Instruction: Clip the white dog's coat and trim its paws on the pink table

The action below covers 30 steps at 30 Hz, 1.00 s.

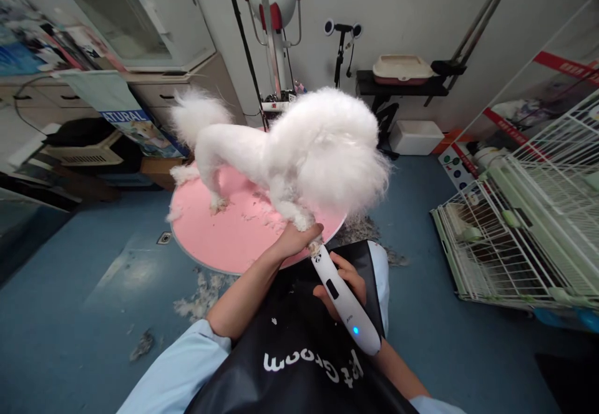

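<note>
A fluffy white dog [299,145] stands on a round pink grooming table [224,233], its head toward me. My left hand [297,238] is closed around the dog's front paw at the table's near edge. My right hand [344,283] grips a white electric clipper [346,301] with a blue light lit on its body. The clipper's head touches the paw held in my left hand. I wear a black apron [299,364] with white lettering over a light blue shirt.
Clumps of cut white fur [201,295] lie on the blue floor below the table. A white wire cage [528,226] stands at the right. Cabinets [154,33], a stand dryer [271,2] and a black shelf with a tray [402,70] line the back wall.
</note>
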Each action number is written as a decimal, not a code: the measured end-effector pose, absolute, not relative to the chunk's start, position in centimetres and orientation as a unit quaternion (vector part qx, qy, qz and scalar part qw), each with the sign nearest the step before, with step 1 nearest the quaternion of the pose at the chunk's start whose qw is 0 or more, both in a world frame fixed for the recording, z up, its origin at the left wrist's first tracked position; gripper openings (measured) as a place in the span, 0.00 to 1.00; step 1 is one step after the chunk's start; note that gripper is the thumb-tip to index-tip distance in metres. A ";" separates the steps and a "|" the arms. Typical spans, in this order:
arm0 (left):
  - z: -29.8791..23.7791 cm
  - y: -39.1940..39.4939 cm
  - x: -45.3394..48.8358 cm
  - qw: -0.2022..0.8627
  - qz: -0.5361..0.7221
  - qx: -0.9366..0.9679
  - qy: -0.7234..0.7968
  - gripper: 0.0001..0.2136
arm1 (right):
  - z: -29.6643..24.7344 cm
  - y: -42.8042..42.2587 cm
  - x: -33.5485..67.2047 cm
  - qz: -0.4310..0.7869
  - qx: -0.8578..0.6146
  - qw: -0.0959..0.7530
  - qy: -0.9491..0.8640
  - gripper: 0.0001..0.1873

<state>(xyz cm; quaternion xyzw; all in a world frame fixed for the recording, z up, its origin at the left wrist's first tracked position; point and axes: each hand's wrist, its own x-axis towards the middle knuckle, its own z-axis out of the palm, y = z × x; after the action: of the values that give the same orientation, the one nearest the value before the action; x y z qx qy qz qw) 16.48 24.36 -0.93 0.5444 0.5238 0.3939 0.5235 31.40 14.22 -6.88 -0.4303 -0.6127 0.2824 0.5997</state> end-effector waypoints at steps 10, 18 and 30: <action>-1.0 24.6 16.6 0.561 0.401 0.517 0.507 0.10 | -6.1 14.2 32.9 0.243 -0.357 0.573 -0.696 0.25; -1.3 24.6 17.9 0.549 0.459 0.489 0.500 0.14 | -5.5 15.0 31.5 0.090 -0.347 0.625 -0.694 0.28; -1.5 24.9 18.6 0.571 0.478 0.442 0.501 0.15 | -7.1 14.9 31.9 0.064 -0.349 0.630 -0.691 0.25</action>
<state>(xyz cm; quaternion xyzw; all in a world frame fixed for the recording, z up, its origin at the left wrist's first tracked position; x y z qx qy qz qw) 18.56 24.87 -1.45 0.4420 0.5008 0.4779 0.5705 31.94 14.88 -7.09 -0.3493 -0.6906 0.0638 0.6301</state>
